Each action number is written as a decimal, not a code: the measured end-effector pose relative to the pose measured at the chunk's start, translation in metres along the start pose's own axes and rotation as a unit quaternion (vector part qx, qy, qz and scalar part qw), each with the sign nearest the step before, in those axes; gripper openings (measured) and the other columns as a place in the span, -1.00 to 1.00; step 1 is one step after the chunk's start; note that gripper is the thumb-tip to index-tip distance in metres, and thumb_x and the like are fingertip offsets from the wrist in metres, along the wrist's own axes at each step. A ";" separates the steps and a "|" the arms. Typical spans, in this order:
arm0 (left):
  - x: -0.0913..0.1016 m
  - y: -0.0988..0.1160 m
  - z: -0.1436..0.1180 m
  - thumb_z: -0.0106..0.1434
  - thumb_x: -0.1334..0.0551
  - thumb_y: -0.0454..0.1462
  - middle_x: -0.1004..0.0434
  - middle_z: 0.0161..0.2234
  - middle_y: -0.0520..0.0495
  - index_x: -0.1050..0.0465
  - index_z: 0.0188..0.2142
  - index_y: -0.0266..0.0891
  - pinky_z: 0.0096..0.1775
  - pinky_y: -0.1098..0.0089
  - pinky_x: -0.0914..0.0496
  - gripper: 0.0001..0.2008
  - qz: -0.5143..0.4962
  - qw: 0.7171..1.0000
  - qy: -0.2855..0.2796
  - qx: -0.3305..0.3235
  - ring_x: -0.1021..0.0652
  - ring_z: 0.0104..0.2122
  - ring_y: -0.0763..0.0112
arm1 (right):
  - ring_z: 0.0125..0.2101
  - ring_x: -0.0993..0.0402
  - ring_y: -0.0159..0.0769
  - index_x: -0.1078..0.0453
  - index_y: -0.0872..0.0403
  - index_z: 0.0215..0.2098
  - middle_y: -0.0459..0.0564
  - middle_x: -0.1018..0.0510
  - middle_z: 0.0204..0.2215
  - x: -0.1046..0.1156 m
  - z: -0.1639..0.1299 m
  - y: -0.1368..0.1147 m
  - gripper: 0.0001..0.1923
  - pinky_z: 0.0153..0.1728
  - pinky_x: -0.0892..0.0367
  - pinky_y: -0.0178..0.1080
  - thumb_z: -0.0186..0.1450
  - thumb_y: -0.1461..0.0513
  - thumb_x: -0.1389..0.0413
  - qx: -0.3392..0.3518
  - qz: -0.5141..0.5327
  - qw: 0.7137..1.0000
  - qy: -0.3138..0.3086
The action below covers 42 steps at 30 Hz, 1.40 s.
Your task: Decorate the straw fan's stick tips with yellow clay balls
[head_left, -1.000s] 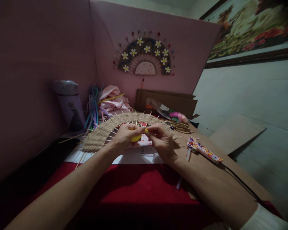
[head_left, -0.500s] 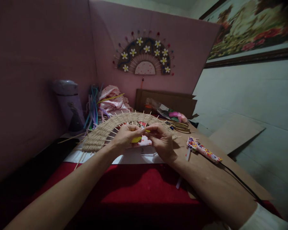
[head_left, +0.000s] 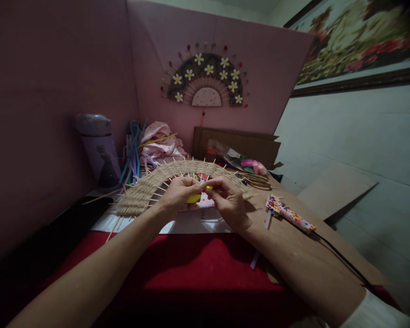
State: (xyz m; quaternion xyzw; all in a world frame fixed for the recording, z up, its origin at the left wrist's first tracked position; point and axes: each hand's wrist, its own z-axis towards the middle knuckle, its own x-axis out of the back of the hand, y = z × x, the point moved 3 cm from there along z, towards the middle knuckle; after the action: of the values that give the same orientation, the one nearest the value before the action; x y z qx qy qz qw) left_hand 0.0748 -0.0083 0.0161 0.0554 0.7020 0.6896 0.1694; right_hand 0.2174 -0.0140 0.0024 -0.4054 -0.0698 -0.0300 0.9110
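My left hand is closed on a flat yellow piece, pinching it with thumb and fingers. Facing it, my right hand has thumb and forefinger closed around a small yellow bit, and the fingertips of both hands nearly meet there. I cannot tell whether the two yellow parts are joined, or what they are made of. Behind and below the hands lies a woven twine arch with thin sticks through it. Partly hidden by my hands is a pink dotted panel inside the arch.
A glue gun in flowered covering lies on brown board at right, its black cord trailing forward. A purple flask, pipe cleaners and pink cloth stand at back left. A finished flowered fan hangs on the pink backboard.
My fingertips have shifted slightly around the yellow pieces, and the right hand has turned a little. The small yellow bit shows more brightly. Everything else stays put.
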 end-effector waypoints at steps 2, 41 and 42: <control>0.001 -0.001 0.001 -0.08 -0.42 -0.10 -0.29 -0.65 0.10 -0.37 -0.53 -0.29 -0.61 0.55 -0.23 -0.66 0.001 1.000 -0.003 -0.008 -0.30 -0.66 0.63 | -0.43 -0.38 -0.38 -0.43 0.05 -0.26 -0.05 -0.47 -0.40 0.000 0.000 0.001 -0.83 -0.55 -0.25 -0.37 0.19 0.17 -0.21 -0.004 -0.003 1.000 -0.002; 0.005 0.012 -0.001 -0.04 -0.26 -0.28 -0.32 -0.60 0.07 -0.40 -0.45 -0.32 -0.67 0.53 -0.17 -0.85 -0.120 0.987 0.070 -0.075 -0.35 -0.66 0.56 | -0.66 -0.26 -0.49 -0.34 0.09 -0.34 -0.17 -0.37 -0.59 0.001 0.004 0.005 -0.79 -0.70 -0.18 -0.39 0.19 0.12 -0.19 -0.049 0.085 0.994 0.048; 0.005 0.011 -0.001 -0.03 -0.24 -0.27 -0.33 -0.60 0.05 -0.41 -0.45 -0.32 -0.65 0.52 -0.19 -0.86 -0.119 0.989 0.067 -0.063 -0.35 -0.66 0.55 | -0.67 -0.25 -0.49 -0.35 0.09 -0.34 -0.18 -0.37 -0.61 0.001 0.003 0.006 -0.78 -0.71 -0.17 -0.39 0.19 0.11 -0.18 -0.051 0.086 0.994 0.043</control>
State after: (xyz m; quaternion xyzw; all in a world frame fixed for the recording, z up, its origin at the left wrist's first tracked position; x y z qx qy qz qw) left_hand 0.0683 -0.0071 0.0263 -0.0859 0.6686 0.7094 0.2060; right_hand 0.2188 -0.0079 0.0007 -0.4543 0.0062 0.0272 0.8904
